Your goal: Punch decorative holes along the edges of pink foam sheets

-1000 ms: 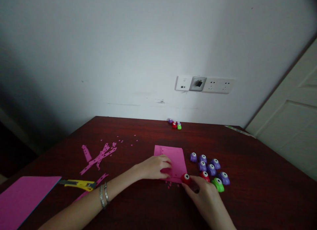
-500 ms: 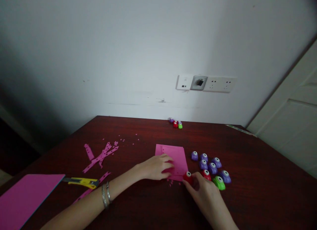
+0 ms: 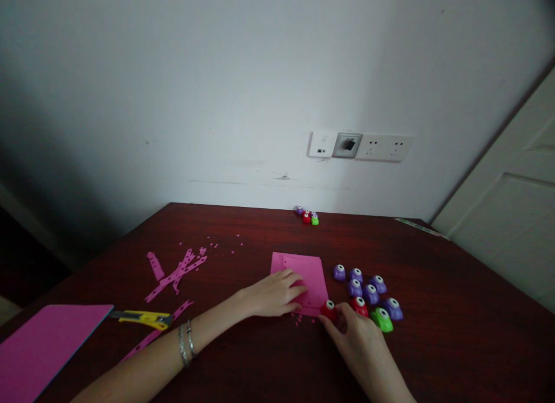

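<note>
My left hand (image 3: 275, 293) lies on a pink sheet of paper (image 3: 310, 276), fingers apart and spread over its left part. The sheet seems to be layered, with small punched holes along its left side. My right hand (image 3: 355, 331) grips a red craft punch (image 3: 329, 310) between thumb and fingers, at the sheet's lower right corner. Whether the paper sits inside the punch's slot I cannot tell. Close by on the right are a second red punch (image 3: 359, 306), a green punch (image 3: 381, 320) and several purple punches (image 3: 371, 294). Tiny pink cutouts (image 3: 297, 319) lie below the sheet.
Punched pink strips (image 3: 176, 276) and loose cutouts (image 3: 212, 244) are scattered at the left. A yellow utility knife (image 3: 147, 319) lies beside a large pink sheet (image 3: 47, 345). More small punches (image 3: 307, 218) sit by the wall, under the sockets (image 3: 384, 147).
Both hands stay almost where they were, the right one still on the red punch. The view has shifted very slightly.
</note>
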Demonstrator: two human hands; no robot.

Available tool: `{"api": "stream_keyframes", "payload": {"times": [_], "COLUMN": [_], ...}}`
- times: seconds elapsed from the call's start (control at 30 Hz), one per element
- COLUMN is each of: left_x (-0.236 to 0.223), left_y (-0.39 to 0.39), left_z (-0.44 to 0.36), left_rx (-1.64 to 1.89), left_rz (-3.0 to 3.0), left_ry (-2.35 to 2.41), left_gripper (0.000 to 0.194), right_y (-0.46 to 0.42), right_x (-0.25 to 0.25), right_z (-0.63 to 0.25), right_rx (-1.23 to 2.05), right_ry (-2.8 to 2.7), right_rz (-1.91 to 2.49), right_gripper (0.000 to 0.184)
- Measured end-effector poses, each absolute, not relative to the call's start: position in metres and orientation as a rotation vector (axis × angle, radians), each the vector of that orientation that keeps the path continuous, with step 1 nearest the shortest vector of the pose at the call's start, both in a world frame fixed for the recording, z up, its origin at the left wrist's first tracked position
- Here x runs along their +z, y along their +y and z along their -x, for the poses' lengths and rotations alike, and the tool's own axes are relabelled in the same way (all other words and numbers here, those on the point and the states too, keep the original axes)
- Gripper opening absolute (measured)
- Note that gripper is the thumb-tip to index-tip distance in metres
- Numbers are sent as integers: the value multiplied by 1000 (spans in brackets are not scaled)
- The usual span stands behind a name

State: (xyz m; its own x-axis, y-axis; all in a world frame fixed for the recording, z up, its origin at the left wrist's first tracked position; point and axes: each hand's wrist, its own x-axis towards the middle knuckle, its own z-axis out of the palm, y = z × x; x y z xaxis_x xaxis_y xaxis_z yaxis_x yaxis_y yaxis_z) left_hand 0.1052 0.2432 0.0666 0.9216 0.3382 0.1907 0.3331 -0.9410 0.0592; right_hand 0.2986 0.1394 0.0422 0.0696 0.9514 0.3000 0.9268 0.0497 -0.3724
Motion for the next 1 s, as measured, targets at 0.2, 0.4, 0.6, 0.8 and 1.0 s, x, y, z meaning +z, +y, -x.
{"api": "stream_keyframes", "payload": {"times": [0.2, 0.4, 0.6, 0.8, 1.0], "left_x": [63, 61, 64, 64, 65], "left_y": [248, 246, 245, 244, 242], "left_z": [-104, -104, -104, -103, -104], "left_rx": [458, 537, 593, 585, 547], "left_rz": [-3162, -3213, -3232, -3250, -3265], "left_ry": [319, 268, 252, 253, 273], "left_gripper": [21, 20, 20, 19, 20], "right_y": [140, 141, 142, 144, 146], "right_x": [43, 46, 49, 48, 46], "right_z": [-300, -299, -298, -297, -297], "right_rx": [3, 39, 60, 25, 16], "right_ry": [-1844, -1851, -1844, -1830, -1833], "right_rz": [1883, 1897, 1927, 1915, 1891], "right_gripper": [21, 21, 22, 22, 23]}}
